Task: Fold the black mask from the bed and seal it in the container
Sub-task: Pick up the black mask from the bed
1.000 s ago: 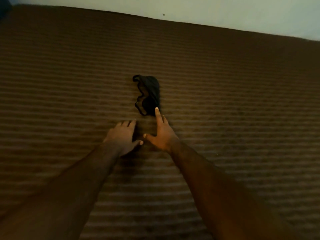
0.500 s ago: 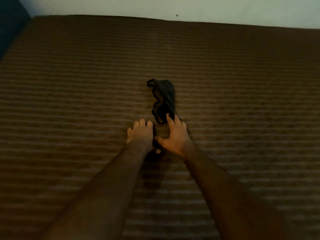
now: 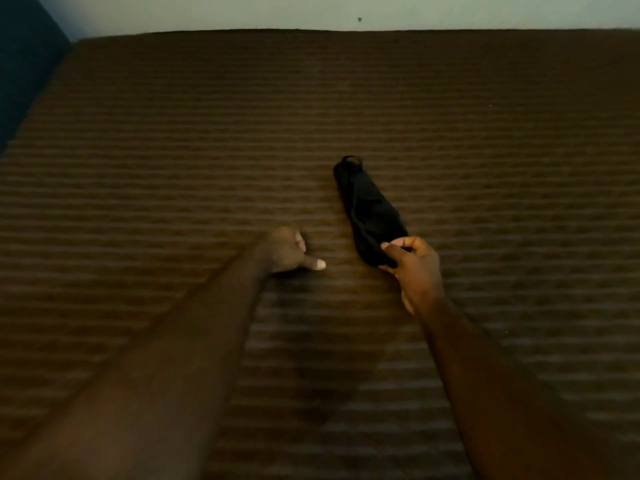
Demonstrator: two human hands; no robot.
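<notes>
Right hand (image 3: 414, 268) on seemingly far-pointing mask (image 3: 369, 211)

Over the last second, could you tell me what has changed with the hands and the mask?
The right hand has closed its fingers on the near end of the black mask; a second ago it only touched that end with a fingertip. The mask now looks bunched and narrower. The left hand has drawn apart from the right and rests on the bed, holding nothing. The mask's far end still lies on the striped cover.
</notes>
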